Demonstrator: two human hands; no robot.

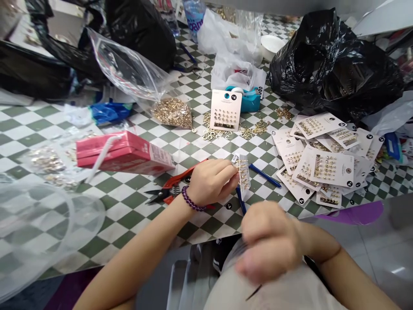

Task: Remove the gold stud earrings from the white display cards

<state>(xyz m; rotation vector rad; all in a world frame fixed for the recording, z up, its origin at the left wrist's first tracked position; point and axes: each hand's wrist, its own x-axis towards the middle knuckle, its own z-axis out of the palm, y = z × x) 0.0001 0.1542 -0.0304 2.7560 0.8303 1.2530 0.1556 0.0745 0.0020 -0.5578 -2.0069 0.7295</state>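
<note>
My left hand (213, 181), with a purple bead bracelet (190, 201) at the wrist, pinches an earring card (244, 174) that is turned nearly edge-on. Close to my body, my right hand (269, 243) is closed and blurred; whatever its fingers hold is hidden. Under and beside the held card lie blue-handled pliers (265, 175). Red-handled cutters (167, 189) rest partly behind my left wrist. Farther back an earring card (226, 110) leans upright against a teal tape dispenser (251, 102), with small gold pieces (211, 132) scattered at its foot.
A heap of earring cards (332, 165) lies at the right, below a black plastic bag (335, 64). Left of centre stand a red drink carton (124, 153) and a zip bag of gold pieces (172, 113). A clear plastic container (87, 219) sits at the front left.
</note>
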